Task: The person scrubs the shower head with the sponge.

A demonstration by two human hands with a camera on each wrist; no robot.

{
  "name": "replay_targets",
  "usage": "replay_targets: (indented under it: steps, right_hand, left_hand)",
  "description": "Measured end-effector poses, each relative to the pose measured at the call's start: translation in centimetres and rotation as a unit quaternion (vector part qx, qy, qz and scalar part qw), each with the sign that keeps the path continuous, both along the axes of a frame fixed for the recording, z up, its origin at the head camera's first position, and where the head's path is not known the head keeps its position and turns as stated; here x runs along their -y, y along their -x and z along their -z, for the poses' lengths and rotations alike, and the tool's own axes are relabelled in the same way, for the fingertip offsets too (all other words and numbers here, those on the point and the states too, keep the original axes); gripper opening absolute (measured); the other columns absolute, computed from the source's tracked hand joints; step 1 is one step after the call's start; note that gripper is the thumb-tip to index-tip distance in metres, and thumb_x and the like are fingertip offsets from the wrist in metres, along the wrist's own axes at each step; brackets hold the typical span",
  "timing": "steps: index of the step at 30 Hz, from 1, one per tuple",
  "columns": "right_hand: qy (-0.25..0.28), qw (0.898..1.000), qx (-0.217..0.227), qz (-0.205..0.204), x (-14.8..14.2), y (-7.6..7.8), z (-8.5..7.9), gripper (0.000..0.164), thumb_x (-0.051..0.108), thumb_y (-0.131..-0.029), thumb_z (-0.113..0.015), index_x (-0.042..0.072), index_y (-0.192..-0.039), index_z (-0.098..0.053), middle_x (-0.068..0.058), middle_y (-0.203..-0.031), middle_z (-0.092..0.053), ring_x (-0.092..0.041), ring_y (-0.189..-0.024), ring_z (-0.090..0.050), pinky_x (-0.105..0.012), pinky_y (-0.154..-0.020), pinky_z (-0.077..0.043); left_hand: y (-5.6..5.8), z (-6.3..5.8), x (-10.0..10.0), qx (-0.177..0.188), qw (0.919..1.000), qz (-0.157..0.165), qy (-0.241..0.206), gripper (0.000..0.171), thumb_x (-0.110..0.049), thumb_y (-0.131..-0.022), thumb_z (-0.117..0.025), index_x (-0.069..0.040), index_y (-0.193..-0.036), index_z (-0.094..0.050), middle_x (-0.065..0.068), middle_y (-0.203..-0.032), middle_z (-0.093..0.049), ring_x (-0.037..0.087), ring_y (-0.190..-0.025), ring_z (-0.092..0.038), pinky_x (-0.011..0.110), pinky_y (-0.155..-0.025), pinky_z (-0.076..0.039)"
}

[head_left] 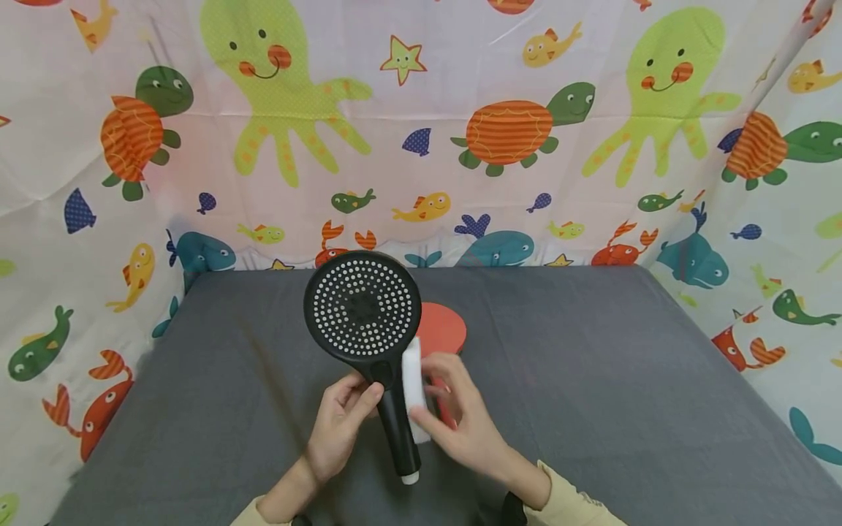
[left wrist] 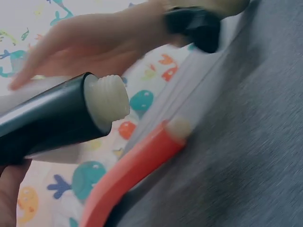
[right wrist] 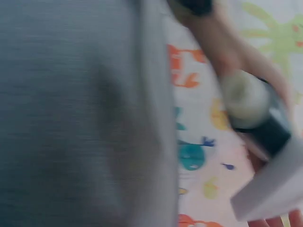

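My left hand [head_left: 337,425] grips a black shower head [head_left: 362,310] by its neck, holding it up with the dotted spray face toward the head camera. Its handle points down and ends in a pale threaded tip [left wrist: 111,99]. Along the right side of the handle stands a smooth white block [head_left: 413,387], like a sponge. My right hand [head_left: 468,420] holds this block, thumb at its near edge and fingers behind. Behind my right hand lies a red shower head [head_left: 444,326], partly hidden by the block and fingers; its handle [left wrist: 135,165] shows in the left wrist view.
A grey cloth [head_left: 592,380] covers the table. Curtains printed with sea animals [head_left: 513,135] surround its back and sides. Dark bands sit at both wrists, below light yellow sleeves [head_left: 572,497].
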State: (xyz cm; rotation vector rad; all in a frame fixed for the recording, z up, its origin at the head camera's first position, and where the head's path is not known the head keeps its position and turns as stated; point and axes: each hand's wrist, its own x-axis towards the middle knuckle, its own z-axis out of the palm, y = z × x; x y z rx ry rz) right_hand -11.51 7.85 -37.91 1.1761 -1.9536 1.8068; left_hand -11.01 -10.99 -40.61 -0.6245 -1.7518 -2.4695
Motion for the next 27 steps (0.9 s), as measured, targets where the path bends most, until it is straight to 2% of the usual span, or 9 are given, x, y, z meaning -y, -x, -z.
replay_targets:
  steps: [4,7,10,13,16,19,23,27]
  right_hand:
    - [-0.087,0.996,-0.014,-0.028,-0.4,-1.9,0.0,0.046,-0.01,-0.078,-0.065,-0.001,-0.117,-0.044,-0.016,-0.115,-0.043,-0.023,-0.105,-0.045,-0.037,-0.073,-0.054]
    - [-0.1,0.994,0.001,-0.045,-0.6,-2.6,0.1,0.043,-0.008,-0.078,-0.066,0.0,-0.115,-0.044,-0.012,-0.112,-0.044,-0.02,-0.103,-0.046,-0.035,-0.071,-0.054]
    - [-0.063,0.997,0.002,-0.039,-0.4,-2.2,0.6,0.045,-0.01,-0.078,-0.065,-0.003,-0.116,-0.043,-0.015,-0.113,-0.043,-0.02,-0.104,-0.047,-0.037,-0.072,-0.054]
    - [0.008,1.0,-0.013,-0.011,0.0,-1.1,1.6,0.05,-0.013,-0.077,-0.065,-0.009,-0.119,-0.039,-0.02,-0.116,-0.04,-0.022,-0.107,-0.046,-0.036,-0.076,-0.052]
    - [0.077,0.996,-0.036,0.02,0.4,-0.2,2.0,0.052,-0.015,-0.077,-0.064,-0.013,-0.12,-0.034,-0.023,-0.118,-0.035,-0.026,-0.11,-0.044,-0.035,-0.082,-0.05]
    - [0.12,0.991,-0.047,0.035,0.7,0.2,1.3,0.052,-0.014,-0.079,-0.062,-0.017,-0.119,-0.029,-0.025,-0.121,-0.032,-0.03,-0.114,-0.043,-0.035,-0.089,-0.047]
    - [0.124,0.989,-0.06,0.045,0.7,0.2,0.6,0.05,-0.009,-0.082,-0.062,-0.018,-0.118,-0.028,-0.026,-0.12,-0.032,-0.03,-0.114,-0.042,-0.036,-0.092,-0.046]
    - [0.07,0.994,-0.068,0.051,0.7,-0.2,0.4,0.047,-0.005,-0.083,-0.064,-0.014,-0.12,-0.036,-0.026,-0.116,-0.035,-0.025,-0.11,-0.042,-0.033,-0.087,-0.048]
  left_hand:
    - [0.3,-0.8,0.6,-0.026,0.9984,-0.049,0.011,0.018,0.005,-0.093,-0.046,0.013,-0.107,-0.055,0.001,-0.087,-0.059,0.007,-0.074,-0.054,0.022,-0.064,-0.048]
    - [0.4,-1.0,0.8,-0.041,0.9976,-0.054,0.012,0.019,0.007,-0.093,-0.046,0.016,-0.107,-0.053,0.001,-0.085,-0.058,0.007,-0.072,-0.052,0.021,-0.062,-0.047]
    - [0.3,-0.9,0.7,-0.034,0.9982,-0.043,0.024,0.02,0.006,-0.093,-0.048,0.016,-0.109,-0.053,0.003,-0.089,-0.059,0.008,-0.076,-0.054,0.023,-0.065,-0.049]
    - [0.3,-0.4,0.3,-0.041,0.9977,-0.028,0.045,0.02,0.004,-0.092,-0.052,0.015,-0.108,-0.054,0.006,-0.094,-0.059,0.009,-0.082,-0.055,0.023,-0.069,-0.05]
    - [0.3,0.0,-0.1,-0.058,0.9969,-0.008,0.052,0.02,0.004,-0.09,-0.054,0.014,-0.108,-0.055,0.01,-0.101,-0.06,0.012,-0.09,-0.058,0.024,-0.076,-0.051]
    - [0.2,0.1,-0.2,-0.068,0.9968,0.014,0.039,0.025,0.006,-0.089,-0.055,0.015,-0.112,-0.053,0.015,-0.108,-0.061,0.019,-0.1,-0.061,0.028,-0.083,-0.05]
    - [0.2,0.0,-0.2,-0.068,0.9972,0.027,0.017,0.028,0.009,-0.088,-0.054,0.014,-0.116,-0.05,0.013,-0.11,-0.062,0.022,-0.102,-0.061,0.028,-0.084,-0.05]
    - [0.1,-0.3,-0.1,-0.068,0.9974,0.025,-0.002,0.029,0.012,-0.088,-0.052,0.012,-0.117,-0.046,0.009,-0.11,-0.061,0.018,-0.102,-0.06,0.027,-0.085,-0.049]
